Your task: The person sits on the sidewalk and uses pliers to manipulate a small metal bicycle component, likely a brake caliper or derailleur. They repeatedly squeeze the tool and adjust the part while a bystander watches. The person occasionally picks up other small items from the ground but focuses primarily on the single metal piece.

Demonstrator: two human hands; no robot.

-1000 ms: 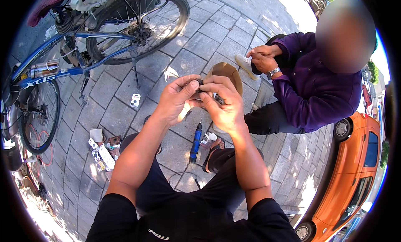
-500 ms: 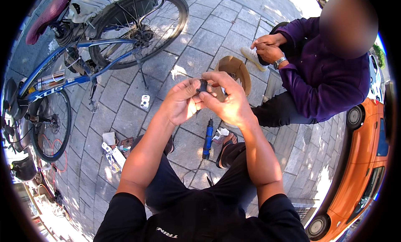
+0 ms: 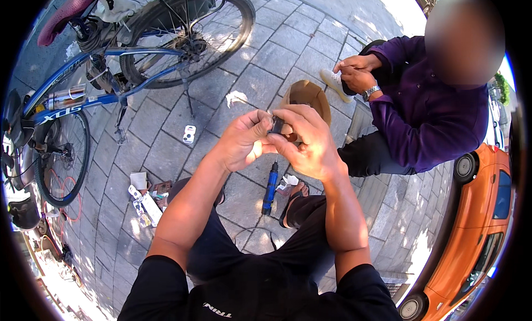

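A small dark part (image 3: 276, 127) is pinched between the fingers of my left hand (image 3: 241, 141) and my right hand (image 3: 310, 147), held up in the middle of the view. My right fingers curl over it, hiding some of its shape. Just behind my hands stands an open brown paper bag (image 3: 315, 91), partly covered by them. Below them, on the paving, lies a blue cylindrical tool (image 3: 270, 189) with a dark tip, beside some crumpled white packaging (image 3: 287, 182). A small white package (image 3: 189, 134) lies left of my hands.
A blue bicycle (image 3: 94, 102) occupies the upper left. Small boxes and packets (image 3: 149, 209) lie by my left leg, with a red hose (image 3: 69, 185) beyond. A person in purple (image 3: 421, 116) squats at the right, hands together. An orange car (image 3: 476, 216) is parked at the far right.
My hands have shifted about the dark part, which now sits slightly lower, with my right fingers more curled over it. The squatting person's hands remain together.
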